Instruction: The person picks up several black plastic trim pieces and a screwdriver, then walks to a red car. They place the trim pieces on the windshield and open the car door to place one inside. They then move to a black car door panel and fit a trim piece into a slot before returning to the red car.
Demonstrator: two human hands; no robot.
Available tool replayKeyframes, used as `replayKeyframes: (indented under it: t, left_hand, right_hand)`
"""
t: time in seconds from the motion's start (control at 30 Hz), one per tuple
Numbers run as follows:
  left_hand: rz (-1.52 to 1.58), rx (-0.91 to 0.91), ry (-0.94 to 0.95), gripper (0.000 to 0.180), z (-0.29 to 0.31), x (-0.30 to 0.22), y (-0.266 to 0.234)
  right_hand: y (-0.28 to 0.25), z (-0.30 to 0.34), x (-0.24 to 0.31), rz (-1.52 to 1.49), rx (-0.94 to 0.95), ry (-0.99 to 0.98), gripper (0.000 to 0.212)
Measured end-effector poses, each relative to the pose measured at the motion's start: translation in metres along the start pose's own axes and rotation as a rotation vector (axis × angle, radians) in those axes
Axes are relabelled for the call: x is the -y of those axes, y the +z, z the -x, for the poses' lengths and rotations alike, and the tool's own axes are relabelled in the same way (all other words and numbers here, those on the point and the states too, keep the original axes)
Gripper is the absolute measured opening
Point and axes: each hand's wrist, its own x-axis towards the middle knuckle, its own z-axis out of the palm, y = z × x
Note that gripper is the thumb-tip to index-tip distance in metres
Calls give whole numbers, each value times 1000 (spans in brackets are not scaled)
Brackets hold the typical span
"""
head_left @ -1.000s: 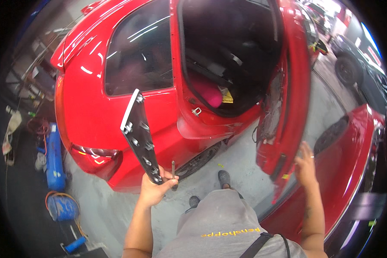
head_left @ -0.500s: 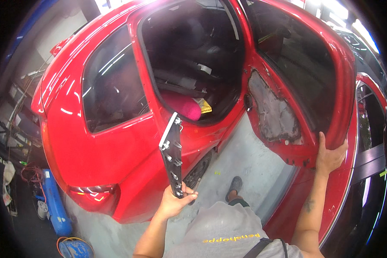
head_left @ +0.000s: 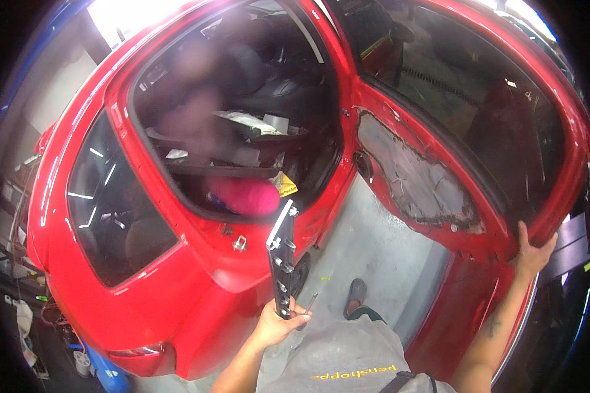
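My left hand (head_left: 282,323) is closed around the lower end of a long black plastic trim piece (head_left: 282,268) with a pale edge and several clips along it. A thin metal rod-like tool (head_left: 313,302) pokes out from the same hand; its other end is hidden. At the right, my right hand (head_left: 534,252) grips the lower outer edge of an open red car door (head_left: 498,242), thumb on the inner side. The door's inner panel is off, showing a grey sheet (head_left: 413,173) with dark sealant around it.
The red car's body (head_left: 223,314) stands at the left, its door opening facing me. Inside lie a pink rounded object (head_left: 246,195) and a yellow packet (head_left: 286,185). Another red car (head_left: 432,321) is close behind the open door. A blue tank (head_left: 111,373) stands at lower left.
My view has shifted closer to the door opening. The trim piece sits farther right in view, and the door appears swung wider to the right, with my right hand still on it.
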Motion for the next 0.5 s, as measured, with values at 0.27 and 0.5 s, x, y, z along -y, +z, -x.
replayKeyframes:
  t: [0.27, 0.5]
  left_hand:
    - [50, -75, 33, 36, -76, -27, 17]
    - [-21, -160, -13, 37, -142, -44, 32]
  right_hand:
    - [-6, 20, 1, -88, 114, 218, 105]
    - [-21, 15, -36, -360, 239, 128, 83]
